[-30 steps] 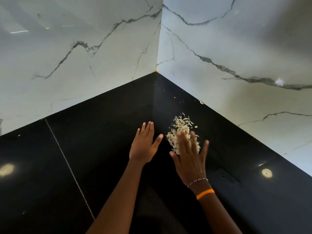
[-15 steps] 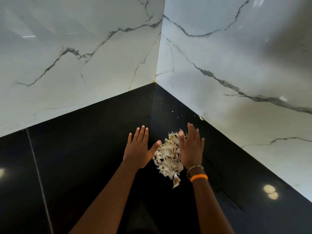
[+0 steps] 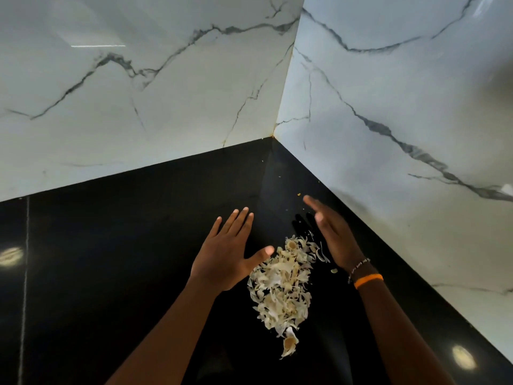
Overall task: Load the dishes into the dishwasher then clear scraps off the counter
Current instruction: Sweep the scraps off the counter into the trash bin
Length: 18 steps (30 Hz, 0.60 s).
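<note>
Item one: our left hand, palm down on the black counter, fingers straight and held close together, thumb splayed out toward 3 o'clock so that its tip touches the upper edge of the scraps. It holds nothing.

Item two: our right hand, set on its edge at 3 o'clock of the heap, fingers straight and pressed together, pointing toward 11 o'clock; slightly blurred. We cannot tell whether its edge touches the counter. An orange band and a beaded bracelet sit on that wrist.

Item three: the scraps, a long pale heap of dry papery peelings lying on the counter between our two hands and trailing down toward 6 o'clock, ending in a single curled piece. A few loose flakes lie at 3 o'clock of the heap near the right wrist, and small crumbs are scattered at 12 o'clock, toward the corner.

Item four: white veined marble walls meet at the corner at 12 o'clock.
</note>
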Each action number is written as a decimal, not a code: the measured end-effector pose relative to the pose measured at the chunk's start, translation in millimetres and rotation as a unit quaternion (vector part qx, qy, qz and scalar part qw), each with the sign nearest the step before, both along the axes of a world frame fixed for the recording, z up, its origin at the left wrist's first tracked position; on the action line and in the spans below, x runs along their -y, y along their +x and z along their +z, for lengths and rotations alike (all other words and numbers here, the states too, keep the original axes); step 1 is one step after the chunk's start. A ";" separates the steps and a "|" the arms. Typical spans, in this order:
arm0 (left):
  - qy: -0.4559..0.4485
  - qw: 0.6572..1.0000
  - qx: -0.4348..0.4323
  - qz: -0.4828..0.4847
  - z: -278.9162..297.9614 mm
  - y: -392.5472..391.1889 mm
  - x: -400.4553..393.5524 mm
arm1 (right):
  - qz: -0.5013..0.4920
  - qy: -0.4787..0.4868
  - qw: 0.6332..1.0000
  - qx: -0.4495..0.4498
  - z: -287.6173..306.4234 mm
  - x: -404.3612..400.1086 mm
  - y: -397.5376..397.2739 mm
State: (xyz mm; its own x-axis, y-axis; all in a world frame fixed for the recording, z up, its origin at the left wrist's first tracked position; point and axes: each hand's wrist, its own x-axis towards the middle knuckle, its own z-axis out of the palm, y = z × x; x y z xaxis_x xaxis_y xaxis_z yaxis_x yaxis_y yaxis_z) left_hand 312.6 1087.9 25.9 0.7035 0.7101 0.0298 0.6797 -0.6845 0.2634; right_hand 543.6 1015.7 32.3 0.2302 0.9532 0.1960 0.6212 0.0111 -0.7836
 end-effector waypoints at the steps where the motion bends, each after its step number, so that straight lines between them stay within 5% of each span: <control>1: -0.001 1.000 0.000 0.000 0.3 -0.1 0.5 | -0.040 -0.001 0.999 0.000 1.5 -8.9 9.9; 4: -0.004 1.000 0.001 0.002 1.4 -0.4 0.6 | -0.104 -0.114 0.985 0.071 4.6 -35.1 25.8; 7: -0.004 1.000 0.000 0.002 1.3 0.3 -0.2 | -0.008 -0.150 0.981 0.121 -1.6 -39.9 0.9; 10: -0.005 1.000 0.008 0.003 0.5 -0.3 0.1 | 0.091 -0.095 0.990 -0.041 1.1 -32.9 -18.3; 12: -0.006 1.000 0.011 0.002 0.2 -1.3 -0.8 | 0.045 -0.068 0.995 -0.065 7.4 -44.4 -7.6; 15: -0.015 1.000 0.019 0.006 -0.4 -1.4 -1.0 | -0.054 -0.140 0.987 0.052 13.1 -75.6 12.0; 18: -0.036 0.998 0.053 0.024 0.0 -1.9 -0.7 | 0.000 -0.181 0.980 0.080 17.1 -93.2 -9.8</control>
